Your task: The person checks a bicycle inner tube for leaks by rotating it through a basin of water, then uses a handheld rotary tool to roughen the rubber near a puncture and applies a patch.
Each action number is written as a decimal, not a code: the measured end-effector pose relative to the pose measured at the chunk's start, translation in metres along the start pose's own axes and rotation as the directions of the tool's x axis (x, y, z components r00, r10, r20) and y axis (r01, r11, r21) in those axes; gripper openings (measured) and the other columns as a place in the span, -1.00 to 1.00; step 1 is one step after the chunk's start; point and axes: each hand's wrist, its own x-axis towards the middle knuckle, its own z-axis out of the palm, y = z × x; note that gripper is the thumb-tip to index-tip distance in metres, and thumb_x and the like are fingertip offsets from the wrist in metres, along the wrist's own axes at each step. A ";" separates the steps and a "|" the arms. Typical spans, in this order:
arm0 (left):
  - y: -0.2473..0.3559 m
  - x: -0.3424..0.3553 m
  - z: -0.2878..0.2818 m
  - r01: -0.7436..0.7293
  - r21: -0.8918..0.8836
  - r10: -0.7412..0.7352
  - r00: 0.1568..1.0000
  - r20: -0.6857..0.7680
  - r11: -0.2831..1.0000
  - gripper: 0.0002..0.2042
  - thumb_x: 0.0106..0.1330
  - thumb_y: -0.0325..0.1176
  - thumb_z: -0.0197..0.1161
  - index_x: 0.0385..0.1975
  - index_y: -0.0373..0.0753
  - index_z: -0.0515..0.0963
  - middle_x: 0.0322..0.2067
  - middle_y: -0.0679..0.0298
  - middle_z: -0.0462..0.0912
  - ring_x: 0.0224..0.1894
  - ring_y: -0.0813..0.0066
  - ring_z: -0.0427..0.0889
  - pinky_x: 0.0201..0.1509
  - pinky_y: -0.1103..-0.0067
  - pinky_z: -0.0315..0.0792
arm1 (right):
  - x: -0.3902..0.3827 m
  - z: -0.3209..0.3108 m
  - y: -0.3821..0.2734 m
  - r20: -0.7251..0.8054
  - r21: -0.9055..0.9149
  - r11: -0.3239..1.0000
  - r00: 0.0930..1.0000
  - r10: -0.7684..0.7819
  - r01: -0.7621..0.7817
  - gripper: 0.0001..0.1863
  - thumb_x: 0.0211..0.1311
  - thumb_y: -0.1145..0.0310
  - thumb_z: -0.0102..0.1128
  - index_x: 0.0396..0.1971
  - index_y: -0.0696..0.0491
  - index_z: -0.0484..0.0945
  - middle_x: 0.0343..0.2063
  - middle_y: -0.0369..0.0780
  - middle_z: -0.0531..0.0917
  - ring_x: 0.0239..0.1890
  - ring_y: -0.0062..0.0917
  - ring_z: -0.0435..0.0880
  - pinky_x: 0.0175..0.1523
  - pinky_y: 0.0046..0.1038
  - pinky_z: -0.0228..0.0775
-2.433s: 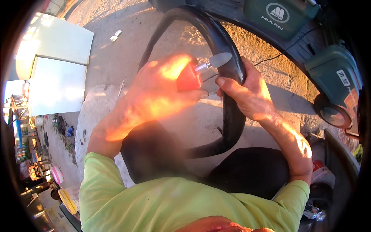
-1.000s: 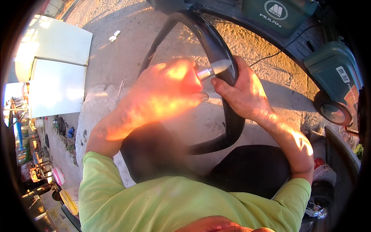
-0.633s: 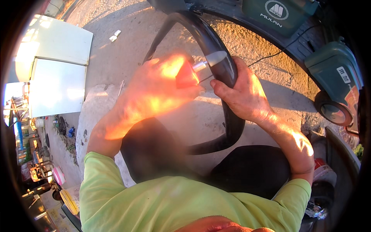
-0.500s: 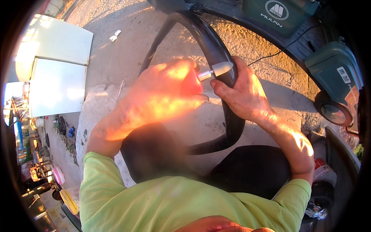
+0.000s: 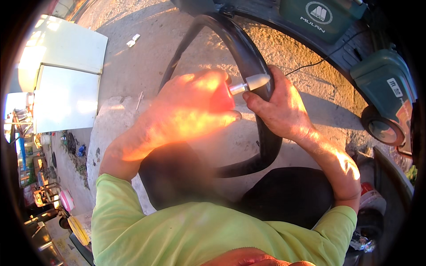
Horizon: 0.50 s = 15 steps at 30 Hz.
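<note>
A black rubber inner tube (image 5: 239, 42) stands as a loop in front of me, its lower part near my dark-clad knees. My right hand (image 5: 284, 104) is closed around the tube's right side, thumb on the inner edge and fingers behind. My left hand (image 5: 191, 99) is wrapped around a red rotary tool (image 5: 222, 97), whose body is mostly hidden by the hand and washed out by glare. From the tool a shiny metal shaft (image 5: 238, 88) runs to a pale grey cone-shaped grinding tip (image 5: 258, 81), which lies against the tube just beside my right thumb.
Pale panels (image 5: 66, 97) stand at the left, above assorted clutter. A dark green wheeled machine (image 5: 384, 84) is at the right, and a green case (image 5: 317, 17) lies at the top with a black cable (image 5: 326, 56). A white bucket (image 5: 372, 197) stands beside my right elbow.
The rotary tool and its cone tip have shifted slightly right along the tube's surface, with my left hand. My right hand keeps its grip on the tube.
</note>
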 end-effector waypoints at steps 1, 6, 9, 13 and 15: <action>-0.006 0.001 0.001 0.026 -0.036 -0.026 1.000 -0.011 0.999 -0.49 0.02 -0.27 0.60 -0.06 -0.29 0.55 -0.34 0.12 0.69 -0.32 0.03 0.71 -0.18 0.33 0.59 | 0.000 0.000 0.001 0.001 0.002 1.000 1.000 -0.012 0.012 -0.36 0.15 0.20 0.42 0.12 0.27 0.44 -0.17 -0.04 0.70 -0.09 -0.34 0.69 0.08 -0.30 0.51; -0.006 0.006 -0.004 0.028 0.050 -0.023 0.995 -0.096 0.998 -0.65 0.09 -0.29 0.53 -0.19 -0.23 0.55 -0.40 0.20 0.70 -0.29 0.09 0.72 -0.20 0.30 0.59 | -0.001 0.000 0.000 0.003 -0.003 1.000 1.000 -0.014 0.014 -0.36 0.15 0.19 0.43 0.12 0.27 0.44 -0.17 -0.04 0.70 -0.10 -0.34 0.69 0.09 -0.30 0.51; -0.008 0.003 -0.002 -0.024 0.061 0.028 0.997 -0.076 0.998 -0.52 0.02 -0.28 0.60 -0.08 -0.27 0.57 -0.37 0.13 0.69 -0.31 0.04 0.71 -0.20 0.32 0.59 | 0.001 0.001 0.003 0.002 0.021 0.999 0.999 -0.046 0.046 -0.36 0.15 0.18 0.43 0.11 0.27 0.45 -0.17 -0.04 0.70 -0.09 -0.35 0.69 0.09 -0.30 0.51; -0.007 0.002 -0.003 -0.004 -0.011 0.004 1.000 -0.025 1.000 -0.51 0.02 -0.31 0.58 -0.05 -0.29 0.56 -0.32 0.10 0.69 -0.28 0.01 0.71 -0.18 0.30 0.59 | 0.000 0.000 0.002 -0.001 0.009 1.000 1.000 -0.013 0.013 -0.36 0.14 0.17 0.44 0.10 0.27 0.46 -0.16 -0.06 0.70 -0.09 -0.36 0.69 0.09 -0.31 0.51; -0.010 0.005 -0.004 0.018 0.000 -0.018 0.999 -0.033 1.000 -0.49 0.02 -0.31 0.58 -0.04 -0.31 0.55 -0.29 0.08 0.70 -0.26 -0.01 0.71 -0.15 0.29 0.59 | 0.001 0.002 0.006 -0.015 0.044 0.998 0.999 -0.033 0.033 -0.36 0.13 0.17 0.44 0.10 0.26 0.47 -0.16 -0.07 0.70 -0.09 -0.37 0.69 0.09 -0.32 0.51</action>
